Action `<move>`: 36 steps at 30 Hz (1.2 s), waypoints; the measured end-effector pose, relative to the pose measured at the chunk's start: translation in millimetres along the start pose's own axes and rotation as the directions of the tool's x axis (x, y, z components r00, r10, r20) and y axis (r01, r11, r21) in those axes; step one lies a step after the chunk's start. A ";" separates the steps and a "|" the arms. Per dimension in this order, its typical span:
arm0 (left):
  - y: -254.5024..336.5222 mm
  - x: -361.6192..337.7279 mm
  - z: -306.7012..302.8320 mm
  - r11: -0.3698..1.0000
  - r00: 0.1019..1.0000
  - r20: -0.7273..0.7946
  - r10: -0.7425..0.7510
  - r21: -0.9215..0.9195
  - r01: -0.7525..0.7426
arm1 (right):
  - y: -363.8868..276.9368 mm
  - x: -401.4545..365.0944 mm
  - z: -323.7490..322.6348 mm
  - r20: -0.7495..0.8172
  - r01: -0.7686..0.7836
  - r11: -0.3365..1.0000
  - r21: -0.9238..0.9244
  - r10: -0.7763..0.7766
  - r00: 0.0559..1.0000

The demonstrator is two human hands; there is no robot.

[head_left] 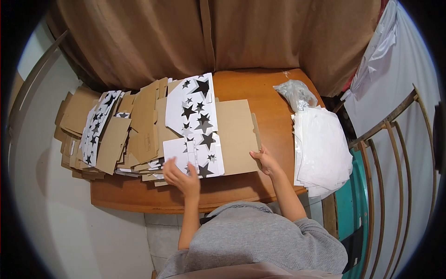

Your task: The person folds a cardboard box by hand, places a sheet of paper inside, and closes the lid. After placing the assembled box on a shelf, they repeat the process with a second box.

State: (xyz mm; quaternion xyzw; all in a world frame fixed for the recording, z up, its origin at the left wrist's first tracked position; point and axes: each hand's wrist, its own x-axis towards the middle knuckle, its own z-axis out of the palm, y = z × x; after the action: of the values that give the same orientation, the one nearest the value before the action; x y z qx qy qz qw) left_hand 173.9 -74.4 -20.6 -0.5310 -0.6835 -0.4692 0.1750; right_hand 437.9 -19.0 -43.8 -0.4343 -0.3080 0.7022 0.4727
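Observation:
A flattened cardboard box (239, 135) lies on the table, its plain brown side facing up on the right. White panels printed with black and grey stars (203, 123) cover its left part. My right hand (265, 161) grips the box's right edge, thumb on top. Over a small white flap (176, 149) near the front left hovers or rests my left hand (182, 179), fingers apart; contact is not clear. It holds nothing that I can see.
More flattened boxes (144, 125) are heaped at the table's left, some star-printed. On the right lie a stack of white plastic sheets or bags (323, 149) and a crumpled clear plastic bag (297, 94). The wooden table (274, 128) backs onto a brown curtain (260, 35).

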 end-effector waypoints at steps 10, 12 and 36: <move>-32.5 -13.9 -5.8 0.923 0.853 0.488 -0.187 -0.209 0.322 | 45.5 8.2 -60.0 -0.256 -0.081 0.855 -0.513 -0.062 0.965; -15.3 -7.8 -11.2 0.880 0.846 0.493 -0.205 -0.287 0.380 | 70.6 17.1 -76.3 -0.286 -0.053 0.699 -0.714 -0.222 0.932; 47.9 -36.0 -6.7 0.882 0.889 0.457 0.036 -0.433 0.187 | 32.7 -15.2 80.7 0.369 0.428 0.334 -0.840 -0.228 0.901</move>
State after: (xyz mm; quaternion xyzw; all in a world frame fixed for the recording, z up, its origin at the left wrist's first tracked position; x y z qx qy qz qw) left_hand 228.2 -100.4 -22.0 -0.6235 -0.5931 -0.4897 -0.1402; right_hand 354.9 -46.8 -31.6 -0.4804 -0.7611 0.3481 0.2622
